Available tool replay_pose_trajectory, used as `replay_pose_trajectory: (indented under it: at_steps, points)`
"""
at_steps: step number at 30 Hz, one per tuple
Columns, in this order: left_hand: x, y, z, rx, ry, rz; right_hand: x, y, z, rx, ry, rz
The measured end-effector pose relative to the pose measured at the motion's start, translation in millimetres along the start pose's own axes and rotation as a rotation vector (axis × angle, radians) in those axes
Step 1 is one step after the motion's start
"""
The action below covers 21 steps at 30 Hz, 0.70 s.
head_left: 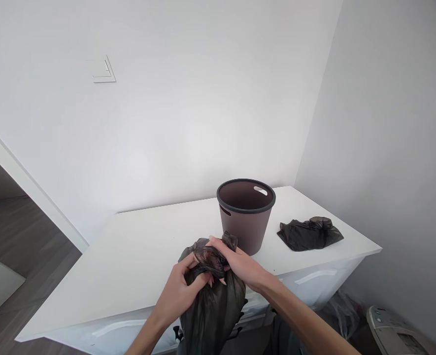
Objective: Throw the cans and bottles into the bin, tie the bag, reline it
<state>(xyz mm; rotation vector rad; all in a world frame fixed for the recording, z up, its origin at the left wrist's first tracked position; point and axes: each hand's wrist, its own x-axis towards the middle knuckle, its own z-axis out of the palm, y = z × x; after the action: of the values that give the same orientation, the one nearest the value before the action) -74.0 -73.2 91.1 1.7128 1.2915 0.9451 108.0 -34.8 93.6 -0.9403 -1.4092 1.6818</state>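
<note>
A thin black plastic bag (212, 315) hangs at the front edge of the white table, its top gathered between both hands. My left hand (181, 291) pinches the bunched plastic from the left, thumb and fingers closed on it. From the right, my right hand (240, 261) grips the same gathered part, with fingertips showing beneath the folds. Just behind the hands, a brown bin (245, 229) with a dark rim and cut-out handles stands upright on the table. Its visible inside shows no liner. Another black bag (310, 234) lies crumpled to the right of the bin.
The white table (129, 256) runs along a white wall. At the lower right, a grey device with a small display (398, 330) stands near some clear plastic (343, 313). An opening with a dark floor shows at the far left.
</note>
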Motion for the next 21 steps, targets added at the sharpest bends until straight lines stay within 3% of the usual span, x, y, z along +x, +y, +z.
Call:
replay_pose_trajectory:
  at_steps: [5, 7, 12, 18, 21]
  points:
    - [6.8, 5.9, -4.7, -0.286, 0.048, -0.127, -11.5, -16.4, -13.1, -0.264, -0.32, -0.252]
    - [9.5, 8.2, -5.9, -0.373, 0.051, -0.147, -12.8, -16.9, -16.0, -0.329, -0.343, -0.339]
    - [12.1, 15.5, -10.3, -0.339, 0.066, -0.138, -8.2, -2.3, -18.2, -0.298, -0.164, -0.36]
    - [-2.6, 26.3, -4.2, 0.02, 0.069, 0.086, 4.0, 16.6, -6.5, -0.296, 0.265, -0.459]
    - [-5.7, 25.9, 4.5, 0.015, 0.039, 0.055, 6.3, 17.9, 3.7, -0.226, 0.385, -0.507]
